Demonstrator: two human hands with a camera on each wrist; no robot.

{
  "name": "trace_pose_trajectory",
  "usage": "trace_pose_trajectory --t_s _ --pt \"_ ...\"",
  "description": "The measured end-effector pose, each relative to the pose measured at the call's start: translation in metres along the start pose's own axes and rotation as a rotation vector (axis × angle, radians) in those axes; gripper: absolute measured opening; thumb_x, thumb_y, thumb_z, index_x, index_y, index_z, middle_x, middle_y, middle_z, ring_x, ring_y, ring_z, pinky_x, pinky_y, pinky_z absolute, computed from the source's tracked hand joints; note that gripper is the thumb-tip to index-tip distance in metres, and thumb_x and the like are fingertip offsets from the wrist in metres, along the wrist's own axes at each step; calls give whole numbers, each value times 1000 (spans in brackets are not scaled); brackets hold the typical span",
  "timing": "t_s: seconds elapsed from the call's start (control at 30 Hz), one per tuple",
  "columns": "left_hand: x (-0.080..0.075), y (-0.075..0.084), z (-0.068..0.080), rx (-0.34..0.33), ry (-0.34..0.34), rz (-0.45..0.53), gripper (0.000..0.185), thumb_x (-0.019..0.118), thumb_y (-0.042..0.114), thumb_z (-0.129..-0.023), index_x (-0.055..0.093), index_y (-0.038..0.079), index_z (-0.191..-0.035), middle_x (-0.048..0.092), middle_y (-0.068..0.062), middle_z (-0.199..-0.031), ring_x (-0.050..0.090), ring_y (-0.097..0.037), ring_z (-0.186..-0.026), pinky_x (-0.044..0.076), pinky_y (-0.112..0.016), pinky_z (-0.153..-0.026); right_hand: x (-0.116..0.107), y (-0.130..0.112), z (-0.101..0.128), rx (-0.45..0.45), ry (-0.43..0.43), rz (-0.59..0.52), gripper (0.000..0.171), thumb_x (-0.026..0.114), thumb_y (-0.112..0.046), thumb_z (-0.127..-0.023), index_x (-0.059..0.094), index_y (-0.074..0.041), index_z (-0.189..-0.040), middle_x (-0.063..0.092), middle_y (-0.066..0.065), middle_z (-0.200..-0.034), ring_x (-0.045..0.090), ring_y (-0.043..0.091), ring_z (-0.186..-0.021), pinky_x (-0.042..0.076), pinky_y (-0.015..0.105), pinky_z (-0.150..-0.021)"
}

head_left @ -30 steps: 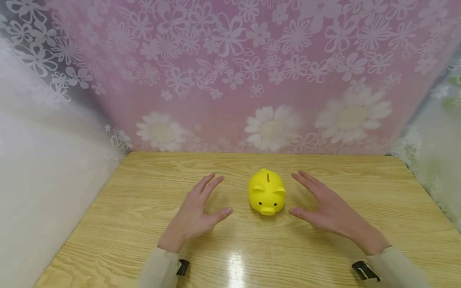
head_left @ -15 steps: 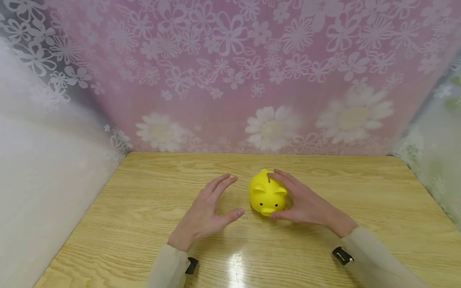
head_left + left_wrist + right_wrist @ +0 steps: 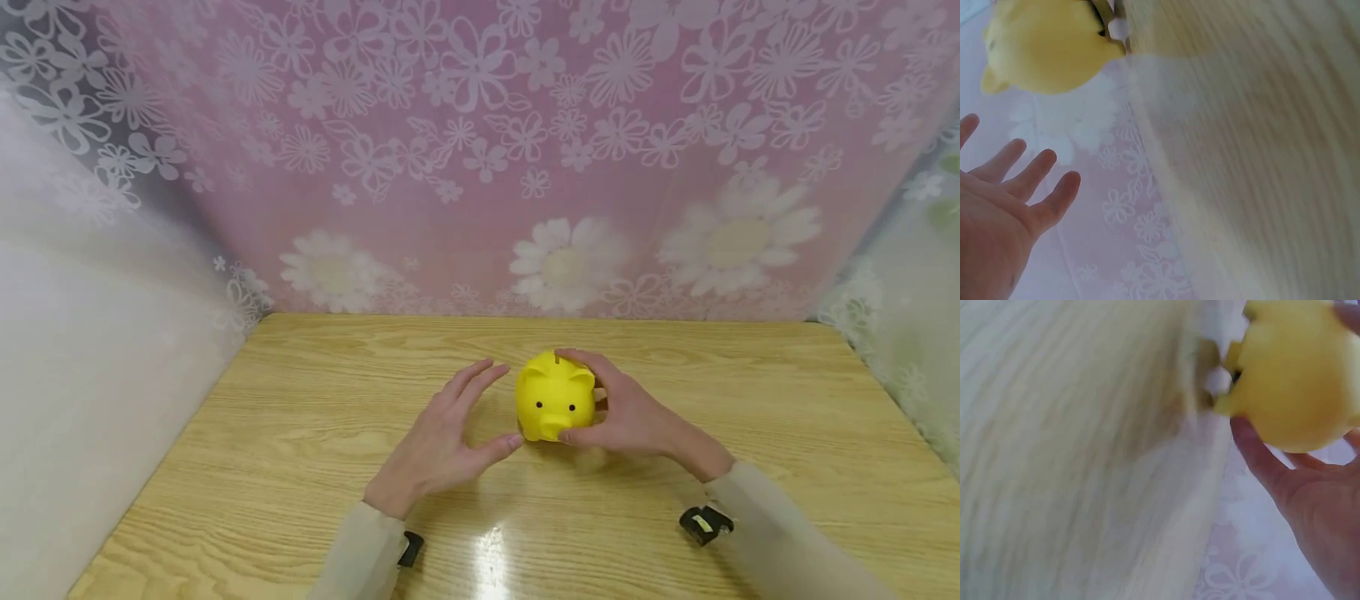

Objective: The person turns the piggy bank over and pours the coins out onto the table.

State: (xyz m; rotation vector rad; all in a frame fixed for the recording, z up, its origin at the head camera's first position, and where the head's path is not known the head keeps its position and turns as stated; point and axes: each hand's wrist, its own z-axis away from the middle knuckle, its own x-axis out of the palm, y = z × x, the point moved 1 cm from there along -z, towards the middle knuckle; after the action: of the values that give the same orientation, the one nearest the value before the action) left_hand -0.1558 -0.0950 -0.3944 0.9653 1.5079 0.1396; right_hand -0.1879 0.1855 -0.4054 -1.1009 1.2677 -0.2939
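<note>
A yellow piggy bank with a coin slot on top faces me near the middle of the table, its snout tipped upward. My right hand grips it from the right, thumb beside the snout and fingers over the back and far side. In the right wrist view the piggy bank sits between thumb and fingers, its feet by the tabletop. My left hand is held just to the left of it, fingers extended and thumb apart. The left wrist view shows that hand's spread fingers apart from the piggy bank.
The wood-grain table reflects a bright light near its front. A pink flowered curtain hangs along the back edge, with pale sheets at both sides. Black straps sit at the wrists.
My right hand has come in from the right and taken hold of the piggy bank, which has tilted back, snout up. My left hand has moved right, closer to it.
</note>
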Motion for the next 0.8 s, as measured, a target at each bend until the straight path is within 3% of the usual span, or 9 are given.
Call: trace_pose_trajectory --t_s 0.1,0.27,0.4,0.53,0.67,0.8 --pt "3 3 -4 17 -16 10 75 64 64 -91 25 55 -155 25 15 -168 42 -29 -148 44 -63 -110 -1 -4 0 97 -57 -91 85 77 -33 -92 28 -20 -160 50 19 -146 63 30 -115 60 38 -90" --pt "9 7 -11 20 -77 40 75 62 66 -91 23 57 -155 17 18 -169 43 -30 -147 45 -62 -109 3 -4 -1 86 -109 -200 67 63 -30 -102 31 -10 -157 53 19 -142 64 30 -117 57 35 -93" --pt "14 8 -16 -37 -126 97 72 56 71 -93 20 58 -155 16 11 -171 37 -34 -151 41 -66 -111 4 -5 0 99 -125 -211 71 63 -33 -102 26 -12 -160 50 22 -145 65 29 -113 59 37 -89" --pt "17 8 -19 -88 -155 158 71 53 71 -95 19 59 -155 20 3 -171 35 -34 -151 40 -67 -111 3 -5 3 96 -115 -213 79 64 -32 -102 17 -23 -164 37 28 -157 66 35 -117 61 43 -90" --pt "19 6 -20 -95 -159 197 70 53 69 -96 20 56 -157 22 2 -170 42 -31 -146 44 -62 -110 0 -1 8 42 -84 -229 86 69 -23 -99 14 -35 -164 28 30 -162 63 45 -123 61 41 -92" --pt "21 4 -22 -92 -149 229 68 54 67 -97 22 56 -156 24 4 -169 47 -27 -142 46 -56 -110 -5 0 13 -4 -84 -235 94 77 -17 -92 19 -37 -163 27 25 -164 56 52 -131 61 41 -93"
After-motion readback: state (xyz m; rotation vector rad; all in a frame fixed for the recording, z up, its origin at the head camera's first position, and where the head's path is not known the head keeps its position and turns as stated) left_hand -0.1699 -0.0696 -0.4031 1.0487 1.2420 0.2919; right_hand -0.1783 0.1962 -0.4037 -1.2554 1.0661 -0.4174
